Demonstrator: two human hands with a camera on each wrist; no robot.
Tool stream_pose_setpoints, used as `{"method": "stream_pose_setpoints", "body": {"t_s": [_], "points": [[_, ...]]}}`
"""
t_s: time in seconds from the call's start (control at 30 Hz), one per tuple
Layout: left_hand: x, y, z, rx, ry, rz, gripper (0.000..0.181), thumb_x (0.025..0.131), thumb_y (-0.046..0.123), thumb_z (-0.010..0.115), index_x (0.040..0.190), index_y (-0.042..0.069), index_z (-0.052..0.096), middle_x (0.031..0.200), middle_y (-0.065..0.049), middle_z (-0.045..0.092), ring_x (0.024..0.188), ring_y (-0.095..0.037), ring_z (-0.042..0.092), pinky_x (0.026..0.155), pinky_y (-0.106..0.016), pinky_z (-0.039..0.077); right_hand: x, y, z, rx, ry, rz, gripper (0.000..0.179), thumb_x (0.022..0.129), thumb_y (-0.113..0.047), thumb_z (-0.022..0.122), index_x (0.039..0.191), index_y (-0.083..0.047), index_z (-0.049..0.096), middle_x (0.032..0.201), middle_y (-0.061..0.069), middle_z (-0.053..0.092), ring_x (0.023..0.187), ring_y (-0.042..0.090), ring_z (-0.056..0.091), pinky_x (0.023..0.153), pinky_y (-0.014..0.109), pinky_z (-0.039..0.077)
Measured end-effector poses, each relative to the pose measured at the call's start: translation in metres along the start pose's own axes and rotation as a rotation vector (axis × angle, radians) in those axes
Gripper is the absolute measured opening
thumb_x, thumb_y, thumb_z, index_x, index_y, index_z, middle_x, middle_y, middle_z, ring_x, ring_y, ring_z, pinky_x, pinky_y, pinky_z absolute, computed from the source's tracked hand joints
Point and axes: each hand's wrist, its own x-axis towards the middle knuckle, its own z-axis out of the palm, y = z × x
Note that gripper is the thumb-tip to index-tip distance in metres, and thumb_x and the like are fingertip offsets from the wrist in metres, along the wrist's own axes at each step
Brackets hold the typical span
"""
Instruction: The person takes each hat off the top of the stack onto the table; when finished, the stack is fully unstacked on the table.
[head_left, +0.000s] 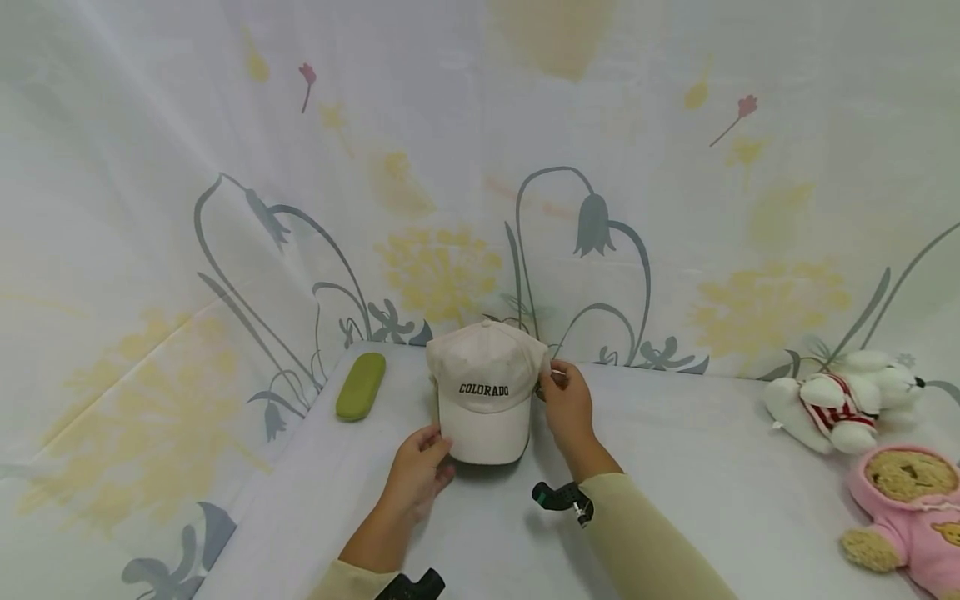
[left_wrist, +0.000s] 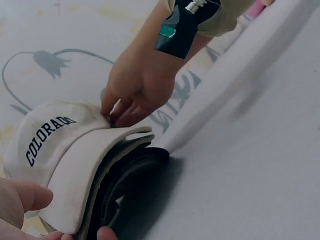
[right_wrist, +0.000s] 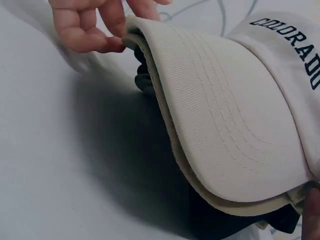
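A white cap (head_left: 483, 392) lettered COLORADO tops a stack at the back of the table. Beneath its brim show the edges of a beige-olive cap (right_wrist: 227, 206) and a black cap (right_wrist: 212, 222). At the brim's left edge my left hand (head_left: 416, 467) pinches, the thumb (left_wrist: 37, 196) above and fingertips lower down. On the other side my right hand (head_left: 570, 408) grips the white cap's lower crown edge, fingers bent and partly hidden behind it. Only one fingertip (right_wrist: 312, 212) of that hand shows in the right wrist view.
A green oblong case (head_left: 361, 386) lies left of the caps. To the far right are a white plush toy (head_left: 840, 404) in red stripes and a teddy bear (head_left: 911, 517) in pink. A flower-printed curtain (head_left: 465, 192) rises behind the white table (head_left: 667, 442).
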Motion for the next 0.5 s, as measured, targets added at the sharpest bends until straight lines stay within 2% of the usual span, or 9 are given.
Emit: {"method": "stream_pose_setpoints", "body": {"t_s": [0.2,0.37,0.5], "points": [[-0.002,-0.003,0.001,-0.042,0.000,0.018,0.055,0.102,0.001,0.060,0.153,-0.005,0.039,0.120,-0.006,0.040,0.103,-0.016,0.049,0.079,-0.028,0.052,-0.006,0.000,0.002,0.047,0.007,0.017,0.031,0.109,-0.023,0.058,0.137,-0.010,0.056,0.124,0.012,0.063,0.104,0.021,0.069,0.087,0.026,0.060],[-0.003,-0.003,-0.003,0.030,-0.003,0.065,0.058,0.099,-0.005,0.060,0.152,-0.010,0.037,0.123,-0.014,0.044,0.096,-0.017,0.053,0.081,-0.027,0.053,-0.011,0.001,0.004,0.100,0.000,0.003,0.030,0.108,-0.018,0.059,0.136,-0.007,0.056,0.122,0.014,0.062,0.097,0.017,0.071,0.084,0.022,0.060],[-0.005,-0.001,-0.004,0.075,-0.005,0.089,0.057,0.098,-0.005,0.061,0.150,-0.010,0.039,0.127,-0.018,0.045,0.101,-0.019,0.055,0.088,-0.031,0.054,-0.014,0.001,0.003,0.128,0.002,-0.018,0.031,0.108,-0.017,0.059,0.136,-0.004,0.056,0.121,0.016,0.061,0.095,0.016,0.071,0.085,0.023,0.061]]}}
